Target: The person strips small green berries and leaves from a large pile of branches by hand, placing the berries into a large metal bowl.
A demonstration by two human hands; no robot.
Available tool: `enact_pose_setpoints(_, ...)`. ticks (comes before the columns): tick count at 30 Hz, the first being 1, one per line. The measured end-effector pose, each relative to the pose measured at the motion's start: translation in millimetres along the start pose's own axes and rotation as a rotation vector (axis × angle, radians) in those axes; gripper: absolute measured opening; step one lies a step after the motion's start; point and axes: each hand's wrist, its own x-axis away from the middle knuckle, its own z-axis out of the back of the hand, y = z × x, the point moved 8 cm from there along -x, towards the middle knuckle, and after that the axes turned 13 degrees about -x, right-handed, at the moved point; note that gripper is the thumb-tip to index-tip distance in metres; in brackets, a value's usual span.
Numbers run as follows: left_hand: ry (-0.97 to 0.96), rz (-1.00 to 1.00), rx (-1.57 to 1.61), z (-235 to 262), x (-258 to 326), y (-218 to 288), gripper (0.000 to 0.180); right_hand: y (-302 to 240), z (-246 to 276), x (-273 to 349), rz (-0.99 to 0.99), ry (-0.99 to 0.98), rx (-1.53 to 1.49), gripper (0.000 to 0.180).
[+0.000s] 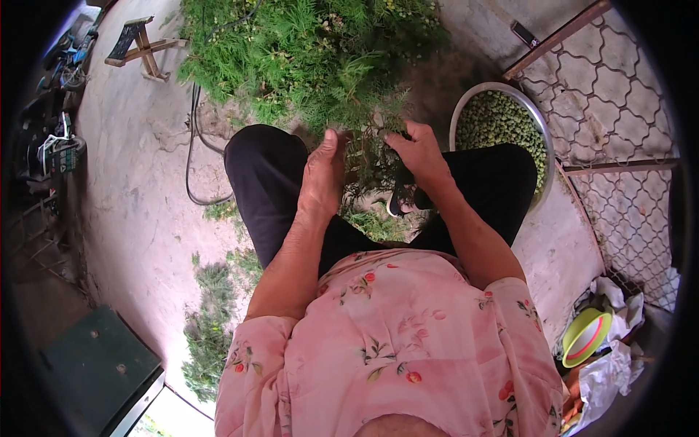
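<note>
A leafy evergreen branch [358, 162] with scale-like green foliage is between my hands, above my lap. My left hand [322, 175] is closed at its left side, thumb upward, with the fingers mostly hidden behind the hand and leaves. On the other side, my right hand [421, 154] pinches the sprigs between thumb and fingers; anything small inside the pinch cannot be made out. Just beyond both hands lies a big heap of cut evergreen branches [291, 54]. Beside my right knee stands a round metal basin [458, 120] holding many small green cones [497, 122].
A small folding stool [143, 49] stands at the far left, with a dark hose [192, 146] on the concrete nearer me. Loose sprigs [210, 320] lie left. A metal lattice gate [608, 87] is at the right, above a yellow-green plastic container [586, 338]. A dark box [102, 368] sits lower left.
</note>
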Motion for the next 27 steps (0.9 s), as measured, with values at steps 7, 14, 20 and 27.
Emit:
enact_pose_setpoints(7,0.198,-0.331,-0.21,18,5,13,0.042,3,-5,-12,0.001,0.025,-0.028,0.015)
enact_pose_setpoints(14,0.405,-0.822,-0.986,-11,39,63,0.058,19,-8,-13,0.004,-0.007,0.059,0.02)
enact_pose_setpoints(20,0.28,-0.892,-0.9,-17,41,64,0.038,24,-16,-6,-0.103,-0.046,-0.035,0.021)
enact_pose_setpoints(27,0.195,-0.559,-0.234,4,29,54,0.012,32,-26,4,-0.004,-0.122,0.081,0.02)
